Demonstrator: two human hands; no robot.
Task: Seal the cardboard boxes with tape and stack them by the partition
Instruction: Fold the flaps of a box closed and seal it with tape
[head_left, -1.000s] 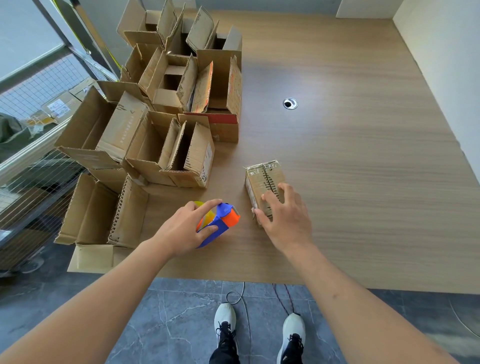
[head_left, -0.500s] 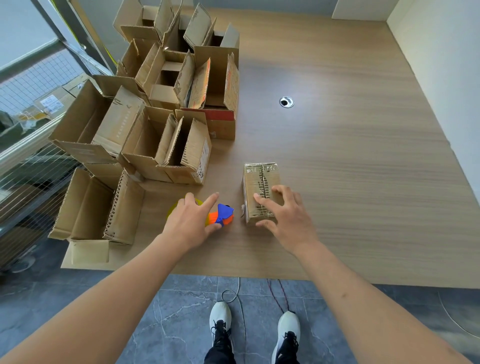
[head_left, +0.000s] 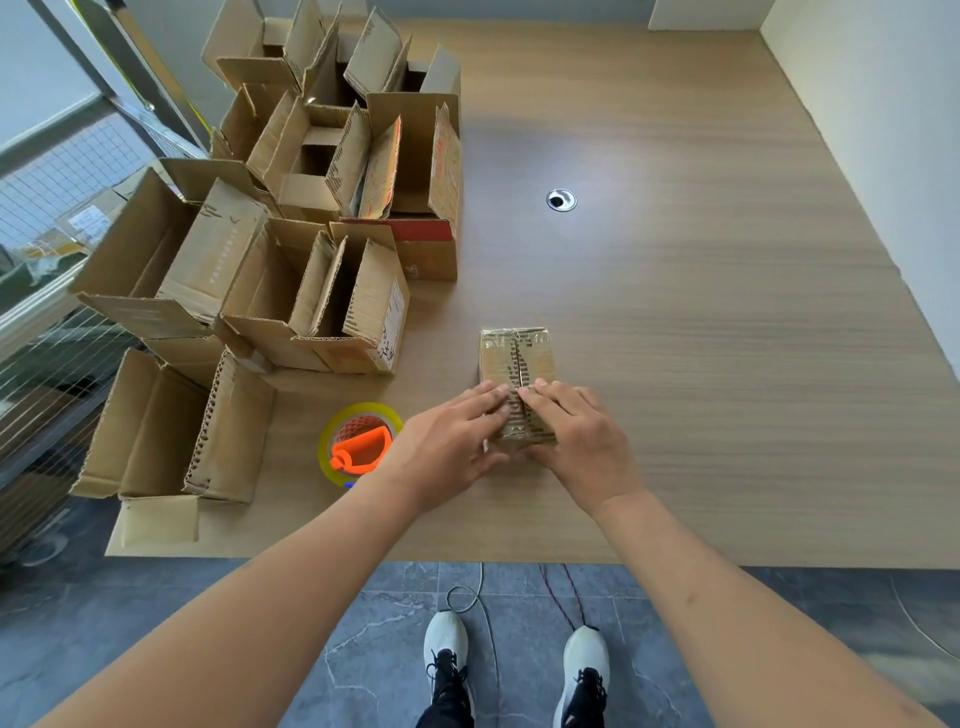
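Observation:
A small closed cardboard box (head_left: 515, 353) lies on the wooden table (head_left: 701, 338) near its front edge, tape shining along its top seam. My left hand (head_left: 449, 447) and my right hand (head_left: 576, 441) both rest on the near half of the box, straight fingers pressing on the seam, fingertips almost meeting. A tape dispenser (head_left: 358, 444) with a yellow roll and orange frame lies flat on the table just left of my left hand, free of both hands.
Several open cardboard boxes (head_left: 311, 291) crowd the table's left side, flaps up. A metal mesh partition (head_left: 47, 332) runs along the left edge. A round cable grommet (head_left: 561, 200) sits mid-table. A white wall (head_left: 883, 130) bounds the right. My shoes (head_left: 519, 670) stand on grey tiles below.
My left hand let go of the tape dispenser, which now lies flat, and moved right onto the box. My right hand stayed on the box, fingers now along the seam.

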